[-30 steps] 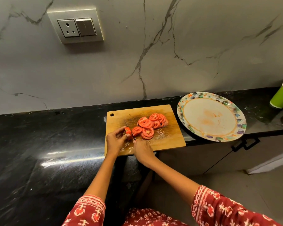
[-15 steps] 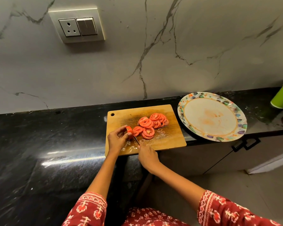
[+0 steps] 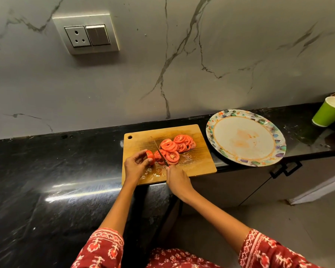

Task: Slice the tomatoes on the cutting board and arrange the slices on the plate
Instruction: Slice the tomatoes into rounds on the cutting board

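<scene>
Left hand [image 3: 134, 165] pinching tomato end [image 3: 149, 156], right hand [image 3: 177, 177] gripping knife [image 3: 161, 154] — plate [image 3: 278, 144] stained

Left hand: my left hand [image 3: 136, 165] pinches the tomato end piece [image 3: 149, 156] on the cutting board [image 3: 199, 165].
Right hand: my right hand [image 3: 176, 178] grips the knife [image 3: 161, 153], blade just right of that piece.
Slices: tomato slices [image 3: 175, 147] piled mid-board.
Plate: the plate [image 3: 246, 138] sits right of the board, smeared orange.
</scene>
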Available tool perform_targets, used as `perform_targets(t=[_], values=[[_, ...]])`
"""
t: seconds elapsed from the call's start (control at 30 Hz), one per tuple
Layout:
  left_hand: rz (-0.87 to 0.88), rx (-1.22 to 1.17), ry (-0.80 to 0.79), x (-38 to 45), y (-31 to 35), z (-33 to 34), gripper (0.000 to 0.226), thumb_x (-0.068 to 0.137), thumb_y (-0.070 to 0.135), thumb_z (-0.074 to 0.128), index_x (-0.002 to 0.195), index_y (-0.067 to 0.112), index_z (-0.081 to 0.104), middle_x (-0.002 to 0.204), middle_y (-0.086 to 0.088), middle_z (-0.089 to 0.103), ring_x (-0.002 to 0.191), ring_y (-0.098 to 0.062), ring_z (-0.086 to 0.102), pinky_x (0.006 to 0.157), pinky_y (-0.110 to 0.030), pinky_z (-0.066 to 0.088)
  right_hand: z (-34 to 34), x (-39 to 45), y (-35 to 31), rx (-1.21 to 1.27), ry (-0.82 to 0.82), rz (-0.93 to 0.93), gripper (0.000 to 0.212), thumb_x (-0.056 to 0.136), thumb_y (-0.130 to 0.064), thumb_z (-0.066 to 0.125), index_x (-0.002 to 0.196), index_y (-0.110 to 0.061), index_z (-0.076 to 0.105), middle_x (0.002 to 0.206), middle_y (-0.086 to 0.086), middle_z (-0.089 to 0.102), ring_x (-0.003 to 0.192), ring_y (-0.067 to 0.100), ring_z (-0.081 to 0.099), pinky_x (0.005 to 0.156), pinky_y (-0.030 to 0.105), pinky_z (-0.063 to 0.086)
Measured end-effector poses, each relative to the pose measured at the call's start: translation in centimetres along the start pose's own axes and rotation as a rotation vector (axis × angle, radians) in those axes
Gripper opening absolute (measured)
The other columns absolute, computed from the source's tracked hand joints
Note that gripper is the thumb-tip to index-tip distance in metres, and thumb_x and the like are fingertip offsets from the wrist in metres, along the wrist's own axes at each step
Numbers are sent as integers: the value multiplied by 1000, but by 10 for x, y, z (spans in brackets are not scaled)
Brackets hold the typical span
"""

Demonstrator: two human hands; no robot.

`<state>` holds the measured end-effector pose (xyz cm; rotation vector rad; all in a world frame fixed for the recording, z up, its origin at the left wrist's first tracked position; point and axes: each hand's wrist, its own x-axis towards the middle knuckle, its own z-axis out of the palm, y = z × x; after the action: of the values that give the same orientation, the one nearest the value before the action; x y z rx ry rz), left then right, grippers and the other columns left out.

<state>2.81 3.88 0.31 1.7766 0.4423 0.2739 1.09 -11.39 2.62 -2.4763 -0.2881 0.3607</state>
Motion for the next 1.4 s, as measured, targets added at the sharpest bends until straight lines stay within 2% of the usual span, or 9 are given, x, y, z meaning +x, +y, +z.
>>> perform_targets(t=[0.2, 0.33, 0.57, 0.73, 0.9, 1.03, 1.17, 1.27, 1.4], values=[[7, -5, 2, 1, -1, -1, 45, 70, -4, 74, 112, -2, 62, 111, -19, 64, 99, -21, 62, 89, -27, 48, 1, 1, -17, -11, 0, -41, 37, 103, -25, 28, 104, 1, 55, 96, 17, 60, 97, 36, 58, 66, 30, 31], [20, 9, -23, 3, -2, -2, 46, 69, -3, 74, 113, -2, 61, 112, -18, 64, 101, -21, 61, 88, -26, 48, 3, 3, -18, -25, -7, -9, 37, 103, -25, 29, 108, 1, 55, 107, 20, 61, 101, 35, 58, 67, 30, 32], [52, 61, -135, 6, -6, -10, 52, 72, -4, 72, 121, -3, 55, 122, -18, 58, 108, -15, 55, 90, -23, 44, 0, 4, -19, -52, -18, -13, 38, 103, -26, 27, 111, 0, 53, 110, 19, 59, 104, 35, 56, 70, 31, 33], [93, 92, -152, 11, -8, -14, 46, 71, -4, 73, 115, 3, 61, 117, -17, 61, 110, -25, 58, 90, -26, 46, 1, 2, -16, -53, -13, -44, 37, 103, -26, 27, 109, 0, 53, 108, 19, 60, 102, 35, 56, 69, 31, 32], [125, 121, -155, 12, -9, -13, 44, 69, 0, 76, 108, 12, 61, 112, -13, 62, 103, -23, 61, 91, -35, 51, 3, -1, -14, -67, 4, -57, 36, 103, -25, 26, 110, 0, 52, 108, 17, 60, 101, 34, 57, 68, 31, 31], [170, 140, -142, 11, -10, -12, 45, 69, 3, 76, 105, 18, 54, 105, -6, 60, 99, -17, 59, 82, -16, 49, 3, 4, -14, -67, -1, -45, 36, 103, -26, 27, 110, -1, 52, 107, 18, 61, 101, 34, 57, 67, 30, 31], [207, 170, -154, 14, -12, -11, 41, 66, 7, 78, 100, 19, 58, 105, -3, 61, 101, -17, 59, 81, -13, 47, 3, 7, -14, -72, -5, -35, 37, 103, -25, 26, 112, 0, 51, 109, 19, 61, 103, 36, 57, 69, 32, 33], [228, 169, -161, 13, -13, -9, 42, 60, 26, 75, 98, 21, 59, 103, 0, 62, 98, -11, 59, 79, -11, 48, 1, 16, -19, -44, -19, -7, 38, 103, -26, 27, 113, 0, 52, 112, 20, 60, 106, 36, 56, 72, 33, 36], [205, 130, -140, 15, -14, -9, 37, 71, 3, 75, 102, 14, 58, 103, -3, 62, 97, -15, 59, 76, -6, 47, 2, 29, -26, 0, -49, -32, 38, 103, -26, 29, 107, 1, 56, 107, 21, 62, 101, 36, 58, 68, 31, 34]])
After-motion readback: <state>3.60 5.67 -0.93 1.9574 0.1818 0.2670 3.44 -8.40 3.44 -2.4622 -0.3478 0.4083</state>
